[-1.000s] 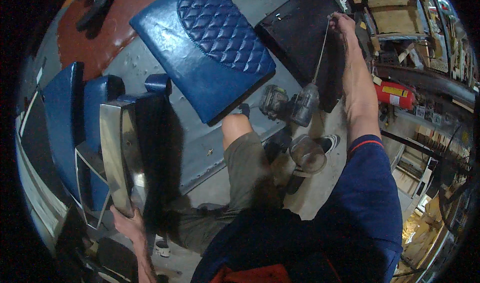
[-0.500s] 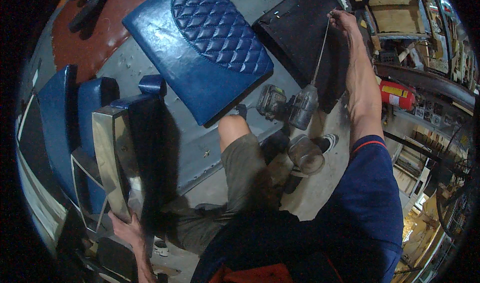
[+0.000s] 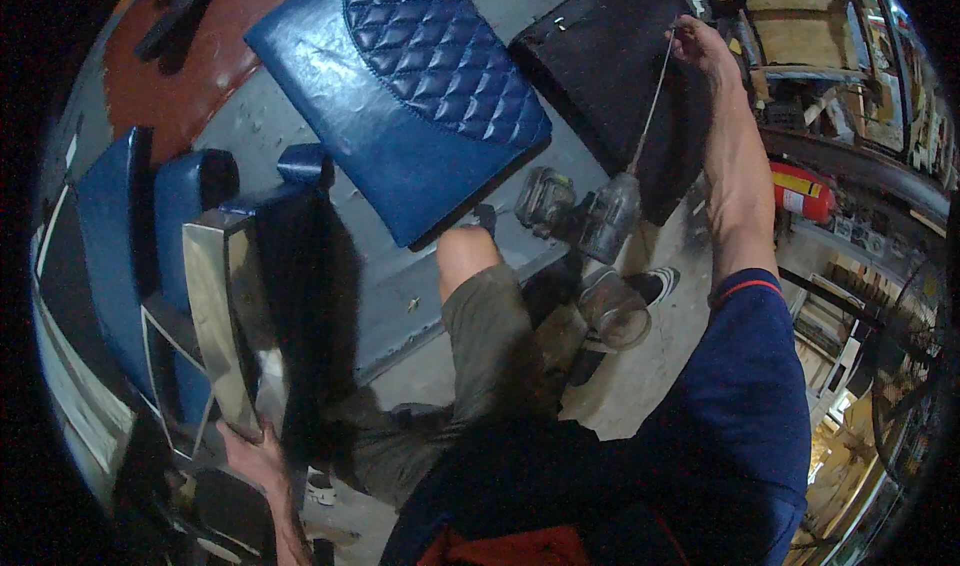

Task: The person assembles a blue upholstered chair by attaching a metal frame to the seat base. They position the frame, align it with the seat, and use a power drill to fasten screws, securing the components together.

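Observation:
A cordless drill (image 3: 610, 216) with a long thin bit (image 3: 655, 101) shows right of the middle, its battery block on the left side. At the bit's far end, my right hand (image 3: 708, 46) is closed, with thumb and fingers pinched round the tip. Low on the left, my left hand (image 3: 255, 454) grips the lower end of a shiny metal armrest frame (image 3: 215, 311), its fingers partly hidden behind the metal. Dark blue padding tops this frame. A blue seat cushion (image 3: 370, 141) with a quilted panel lies on the grey work surface.
Beside the cushion lies a black padded panel (image 3: 600, 66). Blue upholstered parts (image 3: 115, 236) stand at the left. A red fire extinguisher (image 3: 803, 194) and wooden frames (image 3: 800, 31) are on the right. Below the drill is a round dusty object (image 3: 615, 316).
My right hand has shifted slightly to the right, and the drill and its bit have moved right with it. My left hand stays on the frame.

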`<control>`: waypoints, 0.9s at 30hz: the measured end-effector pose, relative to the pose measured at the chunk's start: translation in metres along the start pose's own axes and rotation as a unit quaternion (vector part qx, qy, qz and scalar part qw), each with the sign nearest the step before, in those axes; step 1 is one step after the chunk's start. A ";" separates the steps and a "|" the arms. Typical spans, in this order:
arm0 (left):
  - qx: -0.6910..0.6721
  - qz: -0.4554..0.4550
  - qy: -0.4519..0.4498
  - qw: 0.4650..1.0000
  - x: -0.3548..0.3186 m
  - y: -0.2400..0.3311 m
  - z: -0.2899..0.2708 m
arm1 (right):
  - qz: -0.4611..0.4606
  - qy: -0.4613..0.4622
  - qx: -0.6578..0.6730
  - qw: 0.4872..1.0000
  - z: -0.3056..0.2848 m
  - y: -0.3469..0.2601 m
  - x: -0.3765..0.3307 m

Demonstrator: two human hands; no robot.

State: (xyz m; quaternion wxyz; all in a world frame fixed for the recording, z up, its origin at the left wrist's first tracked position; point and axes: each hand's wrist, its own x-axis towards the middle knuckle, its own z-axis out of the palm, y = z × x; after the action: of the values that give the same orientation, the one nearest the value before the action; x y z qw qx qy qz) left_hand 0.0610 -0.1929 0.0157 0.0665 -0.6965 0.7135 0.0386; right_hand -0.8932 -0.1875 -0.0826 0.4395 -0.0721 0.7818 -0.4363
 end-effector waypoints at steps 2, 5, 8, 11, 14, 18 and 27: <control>-0.012 -0.039 0.005 0.999 -0.008 -0.005 -0.013 | -0.003 0.037 -0.009 0.999 0.026 0.007 -0.001; -0.101 -0.073 -0.063 0.990 0.000 0.011 -0.020 | 0.003 -0.035 0.021 0.999 -0.006 0.022 0.018; -0.135 -0.064 -0.075 0.986 0.029 0.051 0.016 | -0.042 0.159 -0.024 0.986 -0.120 -0.024 0.002; -0.059 -0.013 0.003 0.998 0.018 0.026 -0.027 | -0.123 0.316 -0.187 0.922 0.034 -0.010 -0.033; -0.024 -0.021 0.009 0.999 0.004 0.011 -0.032 | -0.468 0.147 -0.194 0.849 0.283 -0.024 -0.203; -0.071 -0.022 -0.006 0.997 0.008 0.024 -0.016 | -0.690 -0.170 -0.143 0.689 0.510 0.037 -0.409; -0.120 0.013 0.013 0.993 0.006 0.019 -0.023 | -0.630 -0.210 -0.466 0.585 0.635 0.086 -0.489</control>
State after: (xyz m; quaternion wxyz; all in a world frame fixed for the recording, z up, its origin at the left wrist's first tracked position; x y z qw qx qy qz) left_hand 0.0404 -0.2013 0.0367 -0.0271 -0.6904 0.7137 0.1155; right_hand -0.0984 -0.2856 0.0100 0.1127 -0.8309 0.5233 -0.1520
